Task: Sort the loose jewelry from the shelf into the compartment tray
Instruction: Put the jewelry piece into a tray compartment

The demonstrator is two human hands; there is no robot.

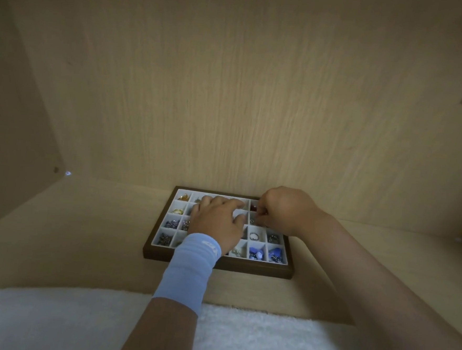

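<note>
Head view — dark-framed white tray [250, 269]; left fingers [232, 204] spread, right fingers [265, 217] curled, grasp unclear.

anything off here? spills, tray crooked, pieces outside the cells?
Nothing stands out. The compartment tray sits flat on the shelf, and no jewelry shows spilled on the wood around it. The left hand and right hand cover the middle and upper-right cells, so those can't be checked.
</note>
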